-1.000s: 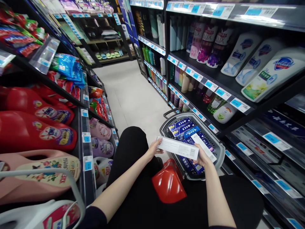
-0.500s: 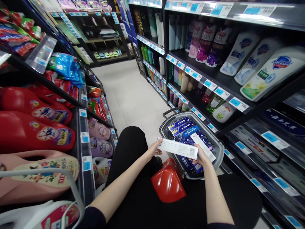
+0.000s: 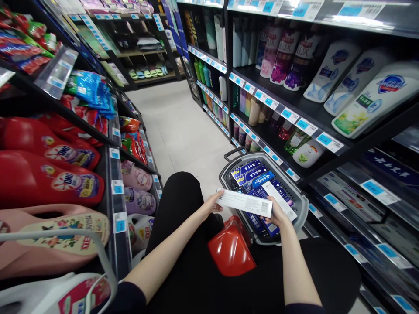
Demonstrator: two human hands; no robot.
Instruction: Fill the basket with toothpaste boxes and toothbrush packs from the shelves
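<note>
Shop shelves line both sides of a narrow aisle with a pale tiled floor [image 3: 183, 131]. On the left shelves stand red detergent jugs [image 3: 49, 176] and, below them, a pink jug [image 3: 49, 237]; blue bags [image 3: 90, 89] lie on the shelf above. On the right shelves stand white bottles [image 3: 369, 98] and purple bottles [image 3: 283, 54], with blue price tags along the shelf edges. A grey basket [image 3: 303, 207] sits on the floor by the right shelves, packed with blue boxes [image 3: 250, 172], its near edge close to a red stool [image 3: 231, 250]. Over the basket's near-left edge the person holds a long white box [image 3: 244, 203] roughly level, barcode at its right end. The left hand [image 3: 211, 205] grips the box's left end with its fingers curled round it. The right hand [image 3: 278, 213] grasps the right end from beneath, and also seems to hold a second white box [image 3: 279, 200] that slants over the basket. Black-clothed legs [image 3: 178, 205] fill the lower middle.
</note>
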